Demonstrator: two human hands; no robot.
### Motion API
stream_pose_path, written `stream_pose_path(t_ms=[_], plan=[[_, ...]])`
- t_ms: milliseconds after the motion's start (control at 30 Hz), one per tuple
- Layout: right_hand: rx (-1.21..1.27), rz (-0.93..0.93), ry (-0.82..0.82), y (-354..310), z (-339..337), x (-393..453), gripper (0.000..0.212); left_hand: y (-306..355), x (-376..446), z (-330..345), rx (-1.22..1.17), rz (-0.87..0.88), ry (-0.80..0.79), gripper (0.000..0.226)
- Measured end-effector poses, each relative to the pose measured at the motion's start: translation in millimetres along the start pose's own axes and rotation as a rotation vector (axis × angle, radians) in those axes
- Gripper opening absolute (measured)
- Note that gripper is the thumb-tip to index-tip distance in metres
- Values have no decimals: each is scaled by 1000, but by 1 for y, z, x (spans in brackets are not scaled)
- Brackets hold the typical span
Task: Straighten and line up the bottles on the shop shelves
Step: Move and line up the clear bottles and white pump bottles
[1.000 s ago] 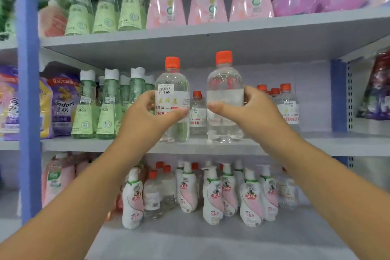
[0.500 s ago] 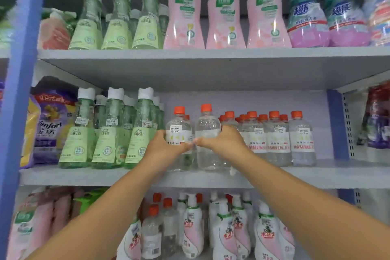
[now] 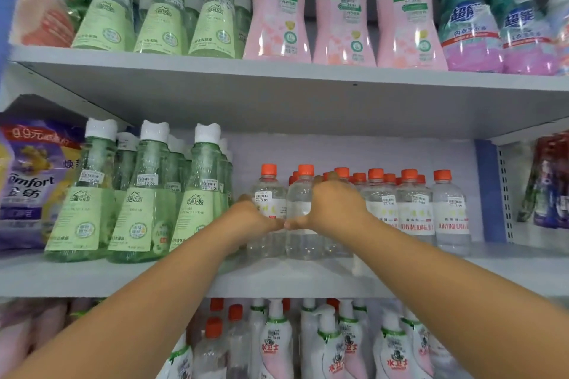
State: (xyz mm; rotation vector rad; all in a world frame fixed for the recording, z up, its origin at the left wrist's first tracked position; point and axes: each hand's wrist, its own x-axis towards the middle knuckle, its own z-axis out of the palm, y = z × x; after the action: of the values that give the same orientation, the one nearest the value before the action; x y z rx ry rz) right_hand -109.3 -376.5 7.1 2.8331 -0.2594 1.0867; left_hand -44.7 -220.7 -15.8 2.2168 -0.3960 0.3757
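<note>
Three grey shelves (image 3: 277,278) carry bottles before a lilac back wall (image 3: 354,154).

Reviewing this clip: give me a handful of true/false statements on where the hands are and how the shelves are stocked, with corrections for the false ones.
1. The left hand grips a clear orange-capped bottle on the middle shelf. True.
2. The right hand rests on the top shelf. False: it holds a second clear bottle on the middle shelf, beside the first.
3. Both held bottles stand upright at the left end of the orange-capped row. True.
4. The pink bottles stand on the same shelf as the hands. False: they stand on the shelf above.
5. The green bottles on the middle shelf have orange caps. False: their caps are white.
</note>
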Motion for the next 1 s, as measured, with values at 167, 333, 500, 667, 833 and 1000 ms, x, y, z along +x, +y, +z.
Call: stream_pose_path(t_ms=[167, 333, 500, 667, 833, 1000], plan=[[-219, -52, 45, 8, 9, 13, 104, -6, 8, 10, -39, 23, -1, 88], [-364, -140, 35, 12, 0, 20, 94, -9, 7, 11, -46, 42, -13, 85], [77, -25, -13, 29, -40, 55, 76, -17, 5, 9, -153, 27, -62, 51], [142, -21, -166, 16, -39, 76, 65, -18, 2, 11, -138, 53, -29, 48], [207, -46, -217, 17, -37, 83, 46, -19, 2, 11, -137, 52, -30, 53], [305, -108, -272, 26, -41, 82, 35, -18, 0, 11, -123, 48, -24, 57]])
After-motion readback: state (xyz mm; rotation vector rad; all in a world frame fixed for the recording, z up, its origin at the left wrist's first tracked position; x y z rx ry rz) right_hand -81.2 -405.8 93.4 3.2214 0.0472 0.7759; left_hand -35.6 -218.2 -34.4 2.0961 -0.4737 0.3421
